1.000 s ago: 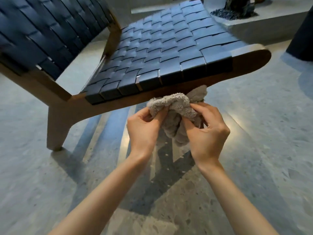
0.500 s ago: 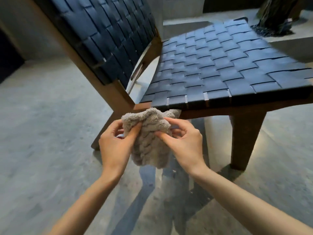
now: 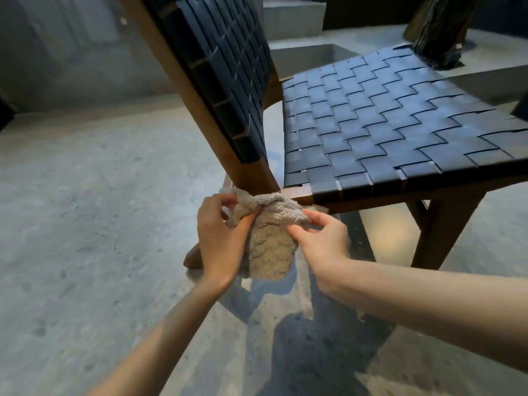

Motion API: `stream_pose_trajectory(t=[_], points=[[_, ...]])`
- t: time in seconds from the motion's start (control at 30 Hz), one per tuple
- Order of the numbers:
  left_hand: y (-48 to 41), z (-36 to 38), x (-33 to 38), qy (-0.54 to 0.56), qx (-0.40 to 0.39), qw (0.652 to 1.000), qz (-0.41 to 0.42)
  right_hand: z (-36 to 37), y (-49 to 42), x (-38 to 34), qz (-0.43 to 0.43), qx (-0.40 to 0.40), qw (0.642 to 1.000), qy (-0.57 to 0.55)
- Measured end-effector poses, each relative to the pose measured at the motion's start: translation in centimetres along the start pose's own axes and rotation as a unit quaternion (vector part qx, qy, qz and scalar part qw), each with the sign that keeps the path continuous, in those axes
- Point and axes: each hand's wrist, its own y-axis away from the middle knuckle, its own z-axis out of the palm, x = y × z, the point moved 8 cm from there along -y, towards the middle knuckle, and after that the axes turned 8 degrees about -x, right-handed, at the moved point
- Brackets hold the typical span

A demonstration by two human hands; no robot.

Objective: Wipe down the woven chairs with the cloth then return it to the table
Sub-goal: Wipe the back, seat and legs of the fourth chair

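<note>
Both hands grip cloth [image 3: 270, 238] at frame centre | left hand [image 3: 221, 238] and right hand [image 3: 320, 238] pinch its top edges | step: I judge regripping | next: press onto woven chair [image 3: 385, 124] seat, upper right | table unseen

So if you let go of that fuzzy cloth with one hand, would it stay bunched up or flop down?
Probably flop. The cloth already sags below where the left hand and right hand pinch it, so it looks soft, not stiff. Its fluffy, looped surface suggests it is light and easy to grip rather than slippery.
</note>
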Motion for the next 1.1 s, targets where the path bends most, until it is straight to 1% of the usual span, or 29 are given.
stream_pose_trajectory(t=[0.07, 0.1, 0.2, 0.27, 0.37, 0.43, 0.53, 0.63, 0.77, 0.83, 0.9, 1.0, 1.03, 1.1], points=[[-0.7, 0.6, -0.3, 0.001, -0.006, 1.000, 0.007, 0.6, 0.3, 0.2, 0.016, 0.028, 0.999, 0.007], [-1.0, 0.9, -0.5, 0.011, -0.007, 1.000, 0.002, 1.0, 0.3, 0.4, 0.025, 0.042, 0.999, -0.007], [-1.5, 1.9, -1.6, 0.059, -0.013, 0.998, -0.027, 2.4, 0.0, 1.4, 0.066, 0.088, 0.989, -0.095], [-1.6, 2.6, -2.0, 0.075, -0.016, 0.997, -0.021, 3.2, -0.4, 2.0, 0.091, 0.124, 0.975, -0.160], [-1.7, 3.8, -3.1, 0.076, -0.056, 0.995, -0.033, 4.5, -1.0, 2.8, 0.111, 0.171, 0.950, -0.236], [-2.0, 4.4, -3.9, 0.057, -0.084, 0.994, -0.029, 5.2, -1.0, 3.3, 0.097, 0.203, 0.941, -0.253], [-2.3, 4.6, -4.4, 0.003, -0.111, 0.994, 0.025, 6.3, -0.9, 3.5, 0.047, 0.231, 0.939, -0.250], [-2.4, 5.5, -4.9, -0.048, -0.165, 0.982, 0.074, 7.5, -1.3, 4.0, 0.024, 0.240, 0.934, -0.264], [-2.9, 6.1, -5.6, -0.064, -0.209, 0.968, 0.121, 8.6, -2.2, 4.9, -0.011, 0.220, 0.952, -0.214], [-3.0, 6.3, -6.5, -0.072, -0.228, 0.959, 0.149, 9.7, -2.8, 5.8, -0.022, 0.185, 0.966, -0.180], [-3.2, 6.2, -7.8, -0.065, -0.252, 0.952, 0.161, 11.3, -3.2, 6.7, -0.018, 0.133, 0.980, -0.148], [-2.9, 5.2, -10.4, -0.029, -0.262, 0.953, 0.150, 14.2, -3.6, 8.1, -0.014, 0.050, 0.993, -0.108], [-2.8, 5.0, -11.3, -0.030, -0.267, 0.953, 0.138, 14.9, -3.6, 8.6, -0.013, 0.022, 0.995, -0.099], [-2.1, 4.5, -14.5, -0.072, -0.285, 0.951, 0.098, 17.1, -3.9, 10.0, 0.009, -0.035, 0.996, -0.080]])
